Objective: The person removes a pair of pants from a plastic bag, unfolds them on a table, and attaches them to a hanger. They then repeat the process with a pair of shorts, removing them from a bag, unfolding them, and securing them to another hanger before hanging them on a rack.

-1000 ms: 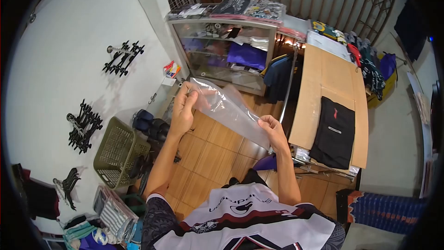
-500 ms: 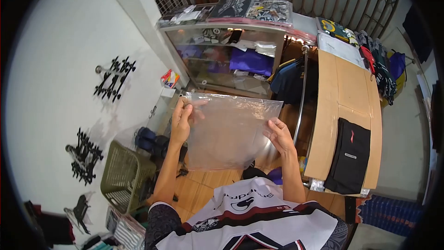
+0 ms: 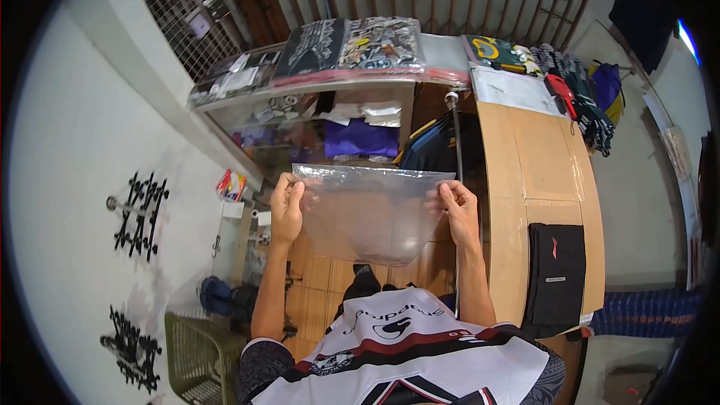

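Note:
A clear plastic bag (image 3: 367,214) hangs in front of me, spread wide between both hands. My left hand (image 3: 287,206) pinches its upper left corner, thumb on the near side and fingers showing through the film. At the upper right corner, my right hand (image 3: 459,210) grips it the same way. The bag looks flat, with nothing visible inside, and its lower edge droops in a curve. To the right, folded black pants or similar folded black cloth (image 3: 556,277) with a small red logo lies on the cardboard-covered table, apart from my hands.
Cardboard (image 3: 536,157) covers the table on my right. A glass cabinet (image 3: 300,90) ahead carries packed shirts (image 3: 349,49) on top. A metal rail (image 3: 457,142) with hanging clothes stands beside the table. At lower left sits a green basket (image 3: 187,352), near wall hooks (image 3: 141,214).
My view has tilted up and shifted right. The right hand has moved up to the bag's upper right corner, leaving the top edge level and taut. The left hand keeps its grip.

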